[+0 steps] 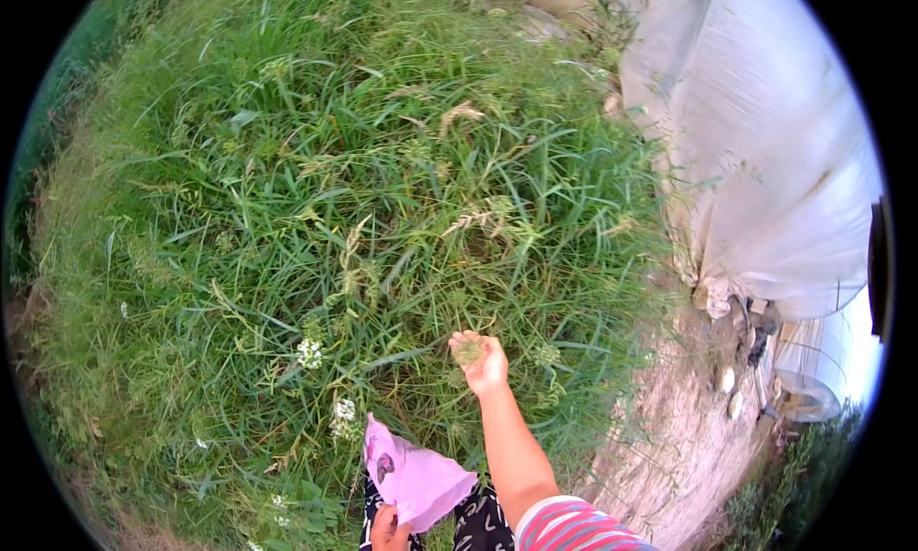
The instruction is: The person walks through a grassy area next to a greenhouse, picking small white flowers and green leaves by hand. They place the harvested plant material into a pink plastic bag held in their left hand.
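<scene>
At the bottom of the view, my left hand (388,528) grips the edge of a thin pink plastic bag (423,479) with a dark printed patch. The bag spreads out in front of my dark patterned trousers (480,522). My right hand (486,364) reaches forward over the grass, palm up and fingers curled. Cupped in it is a small, fine green plant clump (470,351), slightly blurred; whether it is still joined to its stem I cannot tell. Tall green grass (301,214) with dry tan seed heads (459,115) surrounds that hand.
White flower clusters (310,353) stand left of my hands. On the right, a plastic-sheeted greenhouse (760,120) borders the grass, and a bare dirt path (674,436) runs below it. Pale stones (726,380) lie by the path, near another plastic tunnel (810,371).
</scene>
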